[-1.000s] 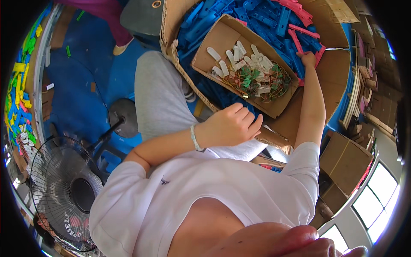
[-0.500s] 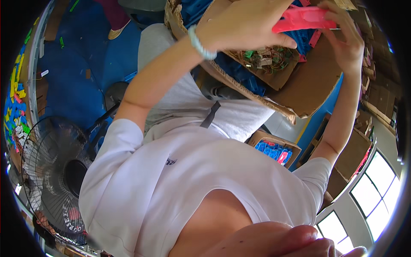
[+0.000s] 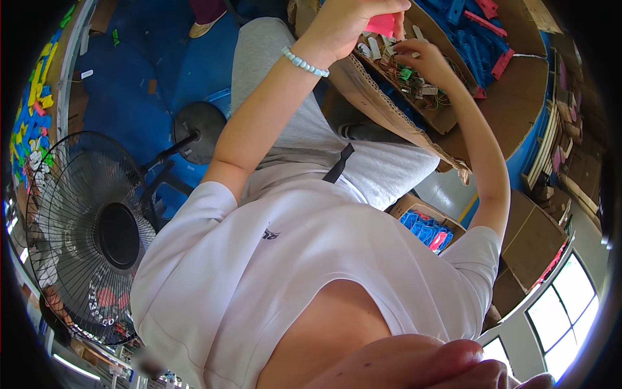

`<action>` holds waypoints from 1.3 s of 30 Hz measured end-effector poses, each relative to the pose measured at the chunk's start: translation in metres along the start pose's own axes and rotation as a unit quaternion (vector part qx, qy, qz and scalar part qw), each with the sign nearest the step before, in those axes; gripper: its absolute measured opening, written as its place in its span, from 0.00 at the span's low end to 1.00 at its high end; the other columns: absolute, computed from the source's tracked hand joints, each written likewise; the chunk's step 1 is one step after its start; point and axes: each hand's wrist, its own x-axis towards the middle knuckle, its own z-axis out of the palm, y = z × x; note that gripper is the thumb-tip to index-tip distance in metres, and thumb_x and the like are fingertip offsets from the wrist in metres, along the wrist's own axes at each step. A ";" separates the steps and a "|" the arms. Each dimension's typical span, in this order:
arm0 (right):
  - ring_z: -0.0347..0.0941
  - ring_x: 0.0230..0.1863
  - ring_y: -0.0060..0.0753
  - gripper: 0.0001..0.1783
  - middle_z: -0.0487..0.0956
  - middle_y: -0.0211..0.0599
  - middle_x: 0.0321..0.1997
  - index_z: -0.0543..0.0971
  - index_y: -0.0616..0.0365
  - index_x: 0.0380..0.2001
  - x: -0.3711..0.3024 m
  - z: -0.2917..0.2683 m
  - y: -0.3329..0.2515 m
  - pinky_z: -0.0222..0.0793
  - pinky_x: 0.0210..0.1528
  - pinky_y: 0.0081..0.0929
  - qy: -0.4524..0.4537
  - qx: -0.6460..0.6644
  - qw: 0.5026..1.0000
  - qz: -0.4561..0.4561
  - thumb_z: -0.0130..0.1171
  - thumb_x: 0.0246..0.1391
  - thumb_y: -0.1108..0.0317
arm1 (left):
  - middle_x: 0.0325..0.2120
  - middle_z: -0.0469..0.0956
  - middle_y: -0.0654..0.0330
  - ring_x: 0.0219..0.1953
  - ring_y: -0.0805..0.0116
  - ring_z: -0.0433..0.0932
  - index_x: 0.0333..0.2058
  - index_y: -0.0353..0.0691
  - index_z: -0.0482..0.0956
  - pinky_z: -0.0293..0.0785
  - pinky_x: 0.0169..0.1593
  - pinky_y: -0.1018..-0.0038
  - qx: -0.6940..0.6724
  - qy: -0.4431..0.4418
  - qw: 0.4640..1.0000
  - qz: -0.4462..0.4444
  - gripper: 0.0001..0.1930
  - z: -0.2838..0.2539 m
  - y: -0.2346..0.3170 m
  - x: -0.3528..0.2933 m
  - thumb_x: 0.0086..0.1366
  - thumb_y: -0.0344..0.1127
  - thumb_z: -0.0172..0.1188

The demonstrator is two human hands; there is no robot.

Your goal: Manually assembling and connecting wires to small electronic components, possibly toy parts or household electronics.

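My left hand (image 3: 346, 27), with a beaded bracelet at the wrist, grips a pink plastic piece (image 3: 382, 24) over the near left part of a large cardboard box. Its fingers partly cover the piece. My right hand (image 3: 427, 63) reaches down to a small cardboard tray (image 3: 447, 120) inside that box. In the tray lie several small wired parts (image 3: 414, 83), some white, some green. The right fingers are drawn together at the edge of these parts; whatever is between the fingertips is too small to make out.
The large cardboard box (image 3: 518, 107) also holds blue plastic pieces (image 3: 463, 39) and a few pink ones (image 3: 502, 63). A smaller box (image 3: 403, 206) of blue and pink pieces stands right of my legs. A black fan (image 3: 120, 236) stands at left.
My right hand has let go of the pink piece and dropped to the wired parts in the tray. The left hand has moved left with the pink piece. The view has shifted slightly.
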 end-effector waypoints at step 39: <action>0.76 0.28 0.21 0.10 0.81 0.35 0.31 0.78 0.67 0.43 -0.097 -0.045 -0.119 0.70 0.32 0.16 0.491 0.239 0.829 -0.119 0.53 0.65 0.72 | 0.31 0.82 0.57 0.34 0.66 0.82 0.43 0.33 0.75 0.77 0.40 0.71 0.366 -0.002 0.927 0.078 0.17 0.122 0.016 -0.007 0.55 0.28 0.68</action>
